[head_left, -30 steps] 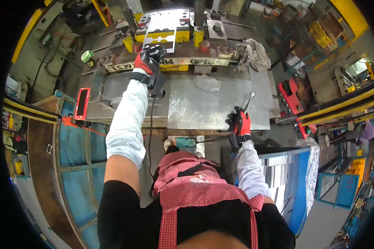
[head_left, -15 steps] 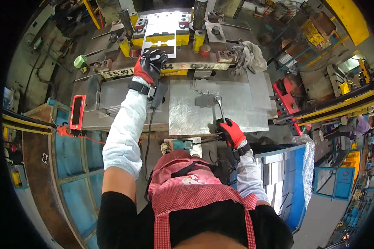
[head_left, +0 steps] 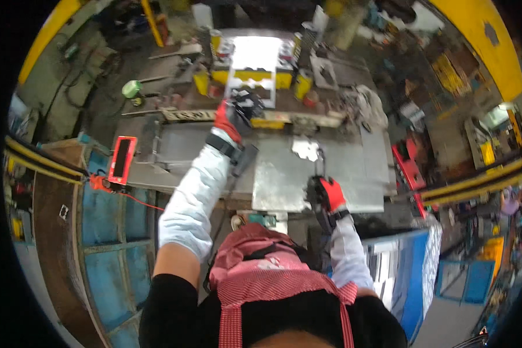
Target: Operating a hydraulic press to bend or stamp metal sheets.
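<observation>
My left hand [head_left: 241, 111], in a black and red glove, is closed over the near end of a shiny metal strip [head_left: 271, 95] with shaped cut-outs. The strip lies in a press die [head_left: 284, 80] with yellow blocks; blur hides the exact fingertips. In a similar glove, my right hand [head_left: 323, 194] grips a wrench [head_left: 321, 158] by its handle. The wrench's head points away from me, beside a bright, irregular flat metal piece [head_left: 305, 149]. That piece lies on the bare metal plate [head_left: 278, 180], just beyond my right hand.
A grey rag [head_left: 370, 107] hangs at the die's right. A red-framed dark panel [head_left: 122, 159] stands at the left and a green cup [head_left: 131, 89] behind it. Red control box [head_left: 408, 168] flanks the plate's right. A blue bin [head_left: 409, 267] with metal pieces stands at lower right.
The view has shifted, and everything appears lower and farther right. My right hand and the wrench have moved slightly left relative to the plate. The flat metal piece now glints brightly. My left hand stays at the strip.
</observation>
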### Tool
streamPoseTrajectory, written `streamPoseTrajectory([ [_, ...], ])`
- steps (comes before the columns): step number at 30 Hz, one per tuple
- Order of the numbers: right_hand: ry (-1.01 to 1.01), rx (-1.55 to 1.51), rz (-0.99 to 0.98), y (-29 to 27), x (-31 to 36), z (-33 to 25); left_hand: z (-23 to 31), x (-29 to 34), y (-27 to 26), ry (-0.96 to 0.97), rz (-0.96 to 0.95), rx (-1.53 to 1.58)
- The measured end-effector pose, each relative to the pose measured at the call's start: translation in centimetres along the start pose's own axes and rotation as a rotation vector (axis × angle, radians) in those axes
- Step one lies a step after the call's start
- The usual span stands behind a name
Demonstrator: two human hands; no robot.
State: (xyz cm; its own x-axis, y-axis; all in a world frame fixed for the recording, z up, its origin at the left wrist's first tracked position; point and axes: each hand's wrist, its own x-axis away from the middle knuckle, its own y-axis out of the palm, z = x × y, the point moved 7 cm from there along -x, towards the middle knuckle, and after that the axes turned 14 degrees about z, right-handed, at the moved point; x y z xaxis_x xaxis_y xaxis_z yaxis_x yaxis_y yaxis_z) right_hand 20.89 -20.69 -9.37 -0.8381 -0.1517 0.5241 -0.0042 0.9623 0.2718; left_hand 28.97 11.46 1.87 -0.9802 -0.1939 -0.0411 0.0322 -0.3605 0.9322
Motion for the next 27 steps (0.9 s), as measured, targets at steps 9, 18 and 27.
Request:
streamPoseTrajectory([
  [9,-0.457,0.409,-0.187,10.6,0.9,-13.3,0.0,1.0,-1.0,-0.005,0.242,-0.105],
  [18,-1.499,0.955,-0.71,25.5,-10.3,-23.2,-2.0,1.0,-1.6,-0.11,0.163,-0.145],
  [27,-0.404,0.385,-0.293,9.8,3.0,-14.3,5.8,15.3,-1.3,0.136,0.361,-0.69],
])
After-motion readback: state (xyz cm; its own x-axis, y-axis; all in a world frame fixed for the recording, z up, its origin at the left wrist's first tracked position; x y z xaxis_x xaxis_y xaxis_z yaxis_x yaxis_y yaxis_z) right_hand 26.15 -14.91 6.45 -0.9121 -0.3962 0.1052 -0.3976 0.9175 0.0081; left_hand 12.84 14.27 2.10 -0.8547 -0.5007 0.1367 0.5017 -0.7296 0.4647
